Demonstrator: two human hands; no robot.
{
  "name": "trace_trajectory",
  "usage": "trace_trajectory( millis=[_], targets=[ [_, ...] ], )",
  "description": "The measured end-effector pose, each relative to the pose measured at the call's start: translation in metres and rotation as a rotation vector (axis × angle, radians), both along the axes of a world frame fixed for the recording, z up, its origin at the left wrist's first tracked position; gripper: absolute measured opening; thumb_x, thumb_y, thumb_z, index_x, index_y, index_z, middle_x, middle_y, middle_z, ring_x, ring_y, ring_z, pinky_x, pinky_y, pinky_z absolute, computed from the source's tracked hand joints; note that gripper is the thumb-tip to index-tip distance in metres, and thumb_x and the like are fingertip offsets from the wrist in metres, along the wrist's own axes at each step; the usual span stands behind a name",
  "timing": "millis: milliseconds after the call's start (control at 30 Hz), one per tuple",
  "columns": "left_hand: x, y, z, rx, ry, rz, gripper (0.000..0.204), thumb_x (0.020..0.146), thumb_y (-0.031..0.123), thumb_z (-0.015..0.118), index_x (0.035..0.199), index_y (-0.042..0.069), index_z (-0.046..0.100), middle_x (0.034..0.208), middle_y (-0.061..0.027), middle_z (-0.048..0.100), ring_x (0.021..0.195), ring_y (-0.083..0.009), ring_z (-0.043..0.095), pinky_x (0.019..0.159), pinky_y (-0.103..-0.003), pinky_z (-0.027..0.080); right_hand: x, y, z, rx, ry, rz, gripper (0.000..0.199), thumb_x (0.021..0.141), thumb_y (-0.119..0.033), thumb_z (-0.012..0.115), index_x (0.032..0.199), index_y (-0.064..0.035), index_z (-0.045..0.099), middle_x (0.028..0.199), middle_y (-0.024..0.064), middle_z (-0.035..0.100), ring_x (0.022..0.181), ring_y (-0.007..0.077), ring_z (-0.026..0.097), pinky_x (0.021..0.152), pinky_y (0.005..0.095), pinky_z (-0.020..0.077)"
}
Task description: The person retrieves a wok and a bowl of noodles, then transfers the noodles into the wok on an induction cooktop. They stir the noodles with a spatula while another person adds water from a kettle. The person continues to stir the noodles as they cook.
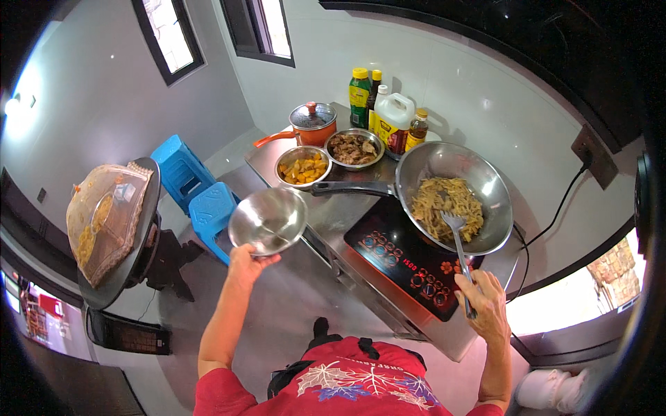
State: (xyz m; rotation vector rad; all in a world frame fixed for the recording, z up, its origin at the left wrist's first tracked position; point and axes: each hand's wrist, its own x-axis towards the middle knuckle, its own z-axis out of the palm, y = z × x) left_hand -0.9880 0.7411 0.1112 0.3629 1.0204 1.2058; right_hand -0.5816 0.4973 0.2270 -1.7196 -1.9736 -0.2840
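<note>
My left hand grips the near rim of a shiny metal bowl, which is held off the counter's left edge; only a little liquid or glare shows inside. In my right hand is the handle of a metal spatula, its head resting among cooked yellowish-brown strips of food. The strips lie in a steel wok whose black handle points left. Beneath the wok is a black induction cooktop with lit red controls.
Behind the wok handle stand a bowl of orange chunks, a bowl of brown meat and an orange lidded pot. Several bottles line the wall. Blue stools and a round table with a food cover are left.
</note>
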Motion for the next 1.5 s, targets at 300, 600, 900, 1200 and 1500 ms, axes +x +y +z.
trace_trajectory(
  millis=[300, 600, 900, 1200, 1500],
  targets=[
    [0.030, 0.074, -0.035, -0.068, -0.070, -0.464, 0.057, 0.077, 0.000, 0.041, 0.132, -0.005, 0.032, 0.120, -0.0291, 0.050, 0.102, -0.0483, 0.057, 0.077, -0.064, 0.052, -0.066, 0.032, -0.012, 0.050, 0.075, -0.243, 0.035, 0.069, 0.000, 0.070, 0.103, -0.0017, 0.064, 0.088, 0.0127, 0.054, 0.079, 0.0295, 0.055, 0.069, 0.0396, 0.0454],
    [0.092, 0.116, -0.056, -0.070, -0.104, -0.670, 0.056, 0.081, 0.000, 0.035, 0.135, 0.011, 0.027, 0.125, -0.0252, 0.046, 0.094, -0.0475, 0.060, 0.064, -0.059, 0.057, -0.097, 0.053, -0.018, 0.081, 0.116, -0.365, 0.034, 0.074, 0.004, 0.063, 0.108, 0.0018, 0.061, 0.092, 0.0153, 0.055, 0.083, 0.0317, 0.055, 0.074, 0.0397, 0.0461],
    [0.126, 0.124, -0.027, 0.062, 0.065, -0.597, 0.062, 0.077, -0.003, 0.032, 0.137, 0.012, 0.029, 0.129, -0.0230, 0.043, 0.094, -0.0458, 0.061, 0.058, -0.058, 0.058, -0.105, 0.053, -0.024, 0.110, 0.159, -0.417, 0.035, 0.076, 0.005, 0.062, 0.111, 0.0025, 0.059, 0.097, 0.0168, 0.056, 0.087, 0.0326, 0.056, 0.076, 0.0395, 0.0466],
    [0.106, 0.144, -0.031, 0.110, 0.167, -0.528, 0.059, 0.088, 0.004, 0.029, 0.142, 0.025, 0.023, 0.133, -0.0136, 0.045, 0.094, -0.0426, 0.062, 0.059, -0.062, 0.056, -0.102, 0.053, -0.029, 0.147, 0.151, -0.391, 0.036, 0.077, 0.005, 0.062, 0.112, 0.0014, 0.059, 0.097, 0.0168, 0.056, 0.088, 0.0335, 0.056, 0.076, 0.0400, 0.0467],
    [0.114, 0.143, -0.046, 0.097, 0.091, -0.606, 0.071, 0.075, -0.001, 0.034, 0.140, 0.021, 0.019, 0.136, -0.0223, 0.036, 0.109, -0.0506, 0.052, 0.066, -0.067, 0.053, -0.104, 0.052, -0.016, 0.069, 0.230, -0.365, 0.043, 0.073, -0.004, 0.071, 0.114, -0.0005, 0.058, 0.097, 0.0164, 0.055, 0.088, 0.0330, 0.056, 0.076, 0.0390, 0.0471]
  ],
)
